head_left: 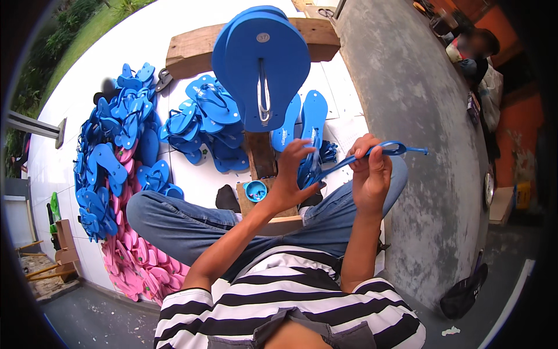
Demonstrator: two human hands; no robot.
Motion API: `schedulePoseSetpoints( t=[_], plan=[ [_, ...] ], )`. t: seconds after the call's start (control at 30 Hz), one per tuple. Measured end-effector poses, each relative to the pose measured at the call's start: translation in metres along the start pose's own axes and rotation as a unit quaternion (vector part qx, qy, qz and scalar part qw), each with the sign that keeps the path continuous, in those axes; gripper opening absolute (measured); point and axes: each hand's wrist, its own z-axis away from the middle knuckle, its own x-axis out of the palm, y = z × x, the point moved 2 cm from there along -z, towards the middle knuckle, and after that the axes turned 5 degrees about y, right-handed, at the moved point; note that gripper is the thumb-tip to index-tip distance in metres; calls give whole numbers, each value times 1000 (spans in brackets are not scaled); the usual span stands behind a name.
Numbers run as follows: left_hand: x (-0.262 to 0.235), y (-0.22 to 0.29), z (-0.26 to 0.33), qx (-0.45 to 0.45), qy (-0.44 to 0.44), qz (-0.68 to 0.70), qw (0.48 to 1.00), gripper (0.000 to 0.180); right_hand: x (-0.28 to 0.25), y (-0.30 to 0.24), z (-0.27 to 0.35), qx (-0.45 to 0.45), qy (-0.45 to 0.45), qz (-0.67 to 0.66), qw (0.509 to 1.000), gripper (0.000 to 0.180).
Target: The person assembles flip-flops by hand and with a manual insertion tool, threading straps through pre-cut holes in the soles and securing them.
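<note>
My right hand (370,174) pinches a blue flip-flop strap (397,146) between thumb and fingers, its looped end sticking out to the right. The strap's other length slants down left toward my left hand (286,179). That hand's fingers and thumb are spread apart, with nothing visibly gripped. Ahead of both hands, a stack of blue flip-flop soles (241,64) rests against a wooden stand, and a looped metal piece (264,96) lies against the front sole. Behind my left hand are more blue soles (314,113) and a bunch of blue straps (328,152).
A small blue cup (256,191) stands on the wooden base by my legs. At the left lie piles of blue flip-flops (110,166) and pink flip-flops (139,256). A grey concrete ledge (401,104) runs along the right. Another person (474,49) is at the far right.
</note>
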Motion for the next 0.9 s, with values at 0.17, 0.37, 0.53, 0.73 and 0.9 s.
schedulePoseSetpoints(
  t=[0.17,0.37,0.53,0.73,0.9],
  plan=[
    [0,-4,27,-80,-199,110,970,13,24,-2,-14,-52,150,-65,985,36],
    [-16,24,42,-84,-260,197,942,29,3,-1,-13,10,235,-149,961,36],
    [-32,9,47,-309,-195,480,797,35,26,14,-1,210,134,-95,964,37],
    [-50,-8,69,-326,-271,395,815,37,-37,-11,-34,7,298,-104,949,39],
    [-46,-22,78,-220,-293,143,920,31,-42,-75,-50,2,237,-16,971,36]
  ],
)
